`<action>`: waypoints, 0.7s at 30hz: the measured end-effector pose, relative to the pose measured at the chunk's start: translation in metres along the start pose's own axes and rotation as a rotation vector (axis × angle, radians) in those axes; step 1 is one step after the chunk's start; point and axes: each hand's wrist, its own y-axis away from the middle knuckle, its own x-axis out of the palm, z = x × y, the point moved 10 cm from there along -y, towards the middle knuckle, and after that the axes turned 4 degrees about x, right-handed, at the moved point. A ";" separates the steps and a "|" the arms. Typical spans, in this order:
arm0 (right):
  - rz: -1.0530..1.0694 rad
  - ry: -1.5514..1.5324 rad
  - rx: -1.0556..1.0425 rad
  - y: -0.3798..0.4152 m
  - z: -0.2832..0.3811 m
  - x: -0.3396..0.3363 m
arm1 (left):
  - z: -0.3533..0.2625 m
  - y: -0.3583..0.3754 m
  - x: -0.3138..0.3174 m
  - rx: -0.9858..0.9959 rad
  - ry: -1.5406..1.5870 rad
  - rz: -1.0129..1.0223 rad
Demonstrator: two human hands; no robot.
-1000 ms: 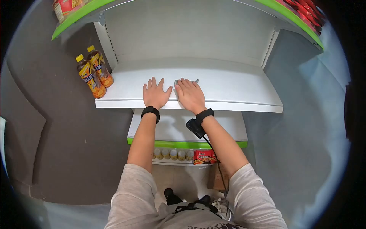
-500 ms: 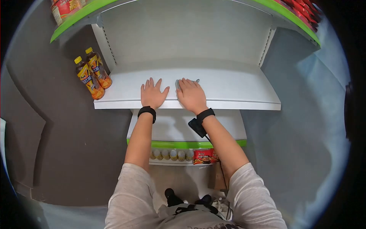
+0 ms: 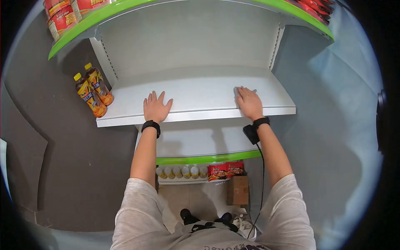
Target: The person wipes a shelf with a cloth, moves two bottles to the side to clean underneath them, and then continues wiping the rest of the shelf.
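My left hand (image 3: 156, 109) lies flat on the white shelf (image 3: 200, 93) near its front edge, fingers spread, with nothing in it. Farther right on the same shelf, my right hand (image 3: 250, 104) presses down on a grey cloth (image 3: 236, 90), its fingers close together over it. Only small bits of the cloth show around the fingers. Two yellow-capped drink bottles, a front one (image 3: 91, 96) and one behind it (image 3: 100, 87), stand at the shelf's left end, apart from my left hand.
Overhead, a green-edged shelf (image 3: 85, 33) carries red-labelled tubs (image 3: 63, 21) and red packets (image 3: 314, 9). Below are another shelf (image 3: 196, 139), several pale-topped containers (image 3: 185, 171), red noodle packs (image 3: 225, 170) and a cardboard box (image 3: 238, 191). A black cable (image 3: 262, 183) hangs from my right wrist.
My right hand has slid right along the shelf with the cloth under it. My left hand stays flat on the shelf. The view has tilted and shifted slightly.
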 end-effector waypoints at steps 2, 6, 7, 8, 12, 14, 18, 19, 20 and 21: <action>-0.004 0.007 0.035 0.002 -0.029 -0.009 | 0.000 0.000 0.000 -0.003 -0.001 -0.001; 0.018 0.054 0.137 0.010 -0.089 -0.026 | -0.001 0.000 -0.001 0.021 -0.008 -0.038; 0.032 0.059 0.161 0.011 -0.100 -0.031 | -0.001 -0.001 -0.001 0.024 -0.006 -0.043; 0.031 0.056 0.157 0.012 -0.111 -0.032 | 0.000 -0.001 -0.001 0.021 0.012 -0.052; 0.056 0.117 0.282 0.019 -0.166 -0.038 | 0.000 0.001 -0.004 0.020 0.011 -0.060; 0.069 0.126 0.290 0.020 -0.176 -0.044 | 0.000 0.000 -0.003 0.014 0.010 -0.061; 0.085 0.115 0.358 0.022 -0.205 -0.047 | 0.000 0.001 -0.003 0.009 -0.002 -0.059; 0.077 0.118 0.369 0.022 -0.210 -0.045 | -0.001 0.000 -0.003 0.010 -0.007 -0.054; 0.092 0.102 0.414 0.023 -0.208 -0.050 | -0.001 0.001 -0.003 0.010 0.006 -0.056; 0.094 0.098 0.413 0.023 -0.208 -0.049 | 0.000 0.001 -0.003 0.007 0.003 -0.055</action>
